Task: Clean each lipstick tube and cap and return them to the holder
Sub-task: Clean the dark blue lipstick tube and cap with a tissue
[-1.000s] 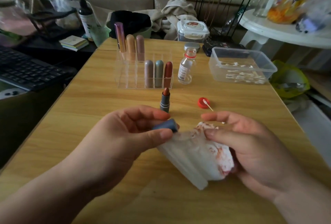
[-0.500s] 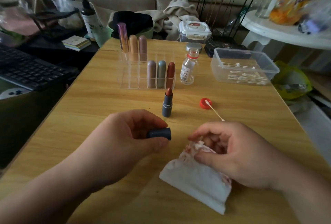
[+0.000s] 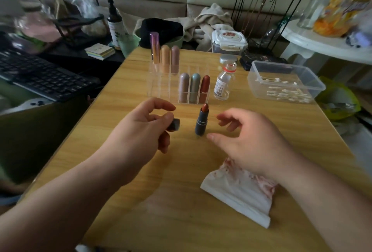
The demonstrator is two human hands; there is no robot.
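An uncapped grey lipstick tube (image 3: pixel 201 121) with a reddish-brown tip stands upright on the wooden table (image 3: pixel 124 82). My left hand (image 3: pixel 141 131) pinches its dark cap (image 3: pixel 173 124) just left of the tube. On the tube's other side my right hand (image 3: pixel 247 141) hovers with thumb and fingers spread, holding nothing. A white tissue (image 3: pixel 239 191) stained red lies on the table under my right wrist. Behind the tube stands the clear holder (image 3: pixel 161 86) with several capped lipsticks in it.
A small glass bottle (image 3: pixel 223 82) stands right of the holder, and a clear tub of cotton swabs (image 3: pixel 281 82) sits further right. A keyboard (image 3: pixel 44 76) lies off the table's left edge. Clutter lines the back edge.
My right hand let go of the tissue, which now lies on the table, and moved up to the standing tube. My left hand carried the cap forward toward the tube.
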